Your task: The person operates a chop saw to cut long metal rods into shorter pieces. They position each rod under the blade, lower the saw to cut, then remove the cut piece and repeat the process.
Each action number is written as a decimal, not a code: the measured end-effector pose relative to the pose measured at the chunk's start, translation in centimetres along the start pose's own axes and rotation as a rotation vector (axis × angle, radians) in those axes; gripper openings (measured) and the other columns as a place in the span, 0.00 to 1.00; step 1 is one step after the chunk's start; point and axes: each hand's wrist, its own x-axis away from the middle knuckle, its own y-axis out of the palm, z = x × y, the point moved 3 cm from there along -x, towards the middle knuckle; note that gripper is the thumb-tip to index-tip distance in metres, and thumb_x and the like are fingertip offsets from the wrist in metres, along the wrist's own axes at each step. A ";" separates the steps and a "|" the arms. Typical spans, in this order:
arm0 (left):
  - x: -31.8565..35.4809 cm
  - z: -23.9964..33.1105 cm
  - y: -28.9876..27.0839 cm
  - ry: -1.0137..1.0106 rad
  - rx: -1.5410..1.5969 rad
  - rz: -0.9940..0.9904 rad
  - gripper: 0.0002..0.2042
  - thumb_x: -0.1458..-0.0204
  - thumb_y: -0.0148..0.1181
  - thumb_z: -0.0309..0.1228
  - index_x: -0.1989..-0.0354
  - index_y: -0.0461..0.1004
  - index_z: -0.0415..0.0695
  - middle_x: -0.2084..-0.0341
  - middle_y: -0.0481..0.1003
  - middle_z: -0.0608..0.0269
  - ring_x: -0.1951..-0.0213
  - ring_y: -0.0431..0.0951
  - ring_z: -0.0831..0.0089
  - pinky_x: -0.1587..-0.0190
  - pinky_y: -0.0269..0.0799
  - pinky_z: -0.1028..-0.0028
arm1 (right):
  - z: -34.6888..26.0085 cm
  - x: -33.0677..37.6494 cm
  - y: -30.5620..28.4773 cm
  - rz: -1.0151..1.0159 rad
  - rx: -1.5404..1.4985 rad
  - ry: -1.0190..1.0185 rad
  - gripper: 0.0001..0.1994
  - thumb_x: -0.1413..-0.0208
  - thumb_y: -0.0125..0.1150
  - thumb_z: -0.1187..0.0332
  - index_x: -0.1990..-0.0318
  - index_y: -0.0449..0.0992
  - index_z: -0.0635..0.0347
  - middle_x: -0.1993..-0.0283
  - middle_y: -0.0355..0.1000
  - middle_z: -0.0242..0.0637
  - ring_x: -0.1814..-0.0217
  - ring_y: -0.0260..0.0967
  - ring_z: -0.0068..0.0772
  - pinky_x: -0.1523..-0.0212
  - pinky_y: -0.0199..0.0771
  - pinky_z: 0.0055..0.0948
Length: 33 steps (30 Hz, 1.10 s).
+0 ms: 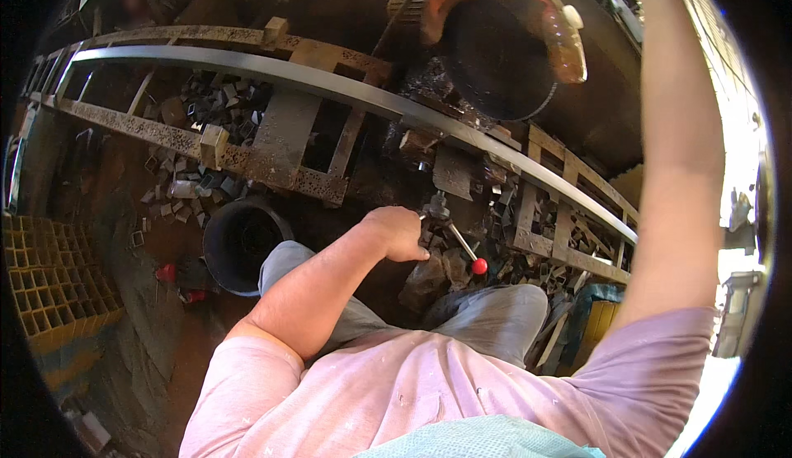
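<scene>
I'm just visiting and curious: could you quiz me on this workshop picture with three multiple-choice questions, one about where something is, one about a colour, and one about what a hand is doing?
1. Where does the black bucket stand?
A. on the floor below the rusty frame
B. on top of the saw
C. in the person's lap

2. What colour is the knob at the end of the lever?
A. yellow
B. red
C. blue

3. What is the left hand doing?
A. hanging free
B. resting on the bucket
C. closed at the vise handle

Answers:
1 A, it sits on the ground, under the frame.
2 B, the ball tip is bright red.
3 C, the fingers curl in a fist at the handle's hub.
</scene>
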 end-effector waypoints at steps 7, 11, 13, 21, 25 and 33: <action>0.3 -0.4 1.0 -0.047 -0.055 0.047 0.39 0.45 0.67 0.62 0.48 0.78 0.30 0.53 0.83 0.39 0.48 0.83 0.44 0.46 0.80 0.52 | -3.8 34.2 -3.3 0.045 -0.016 0.166 0.14 0.34 0.68 0.60 0.51 0.82 0.62 0.55 0.82 0.39 0.54 0.78 0.33 0.46 0.77 0.40; 0.2 0.3 1.7 -0.089 -0.101 0.134 0.38 0.45 0.68 0.61 0.47 0.76 0.32 0.55 0.83 0.41 0.49 0.84 0.44 0.46 0.80 0.52 | -1.5 54.1 -4.6 -0.389 -0.002 0.563 0.14 0.34 0.70 0.58 0.62 0.84 0.61 0.59 0.86 0.42 0.55 0.83 0.41 0.50 0.81 0.44; 0.0 0.5 2.2 -0.142 -0.128 0.192 0.37 0.45 0.69 0.60 0.47 0.76 0.33 0.55 0.83 0.41 0.49 0.84 0.44 0.47 0.80 0.52 | -2.5 59.5 -4.5 -0.703 0.198 0.657 0.21 0.36 0.70 0.49 0.57 0.84 0.62 0.59 0.85 0.47 0.55 0.83 0.47 0.48 0.81 0.44; -5.2 -5.9 9.2 -0.490 -0.063 0.270 0.31 0.46 0.71 0.52 0.41 0.81 0.42 0.46 0.81 0.41 0.42 0.82 0.48 0.38 0.78 0.56 | -4.1 63.8 -1.9 -0.722 -0.321 0.500 0.38 0.40 0.72 0.49 0.31 0.68 0.69 0.50 0.81 0.61 0.46 0.81 0.61 0.44 0.80 0.46; -9.1 -3.3 14.0 0.072 0.887 0.495 0.29 0.39 0.67 0.49 0.34 0.75 0.46 0.40 0.78 0.53 0.37 0.77 0.52 0.33 0.73 0.50 | -6.6 61.4 -2.7 -0.879 -0.192 0.357 0.39 0.41 0.71 0.47 0.29 0.69 0.61 0.56 0.83 0.56 0.53 0.81 0.61 0.50 0.81 0.51; -13.8 -0.6 21.1 -0.422 1.210 0.043 0.28 0.40 0.69 0.54 0.42 0.77 0.44 0.49 0.79 0.56 0.46 0.80 0.60 0.42 0.76 0.55 | 0.2 58.2 -5.8 -0.716 -0.029 0.562 0.30 0.36 0.60 0.36 0.56 0.84 0.58 0.59 0.84 0.51 0.54 0.83 0.57 0.53 0.83 0.50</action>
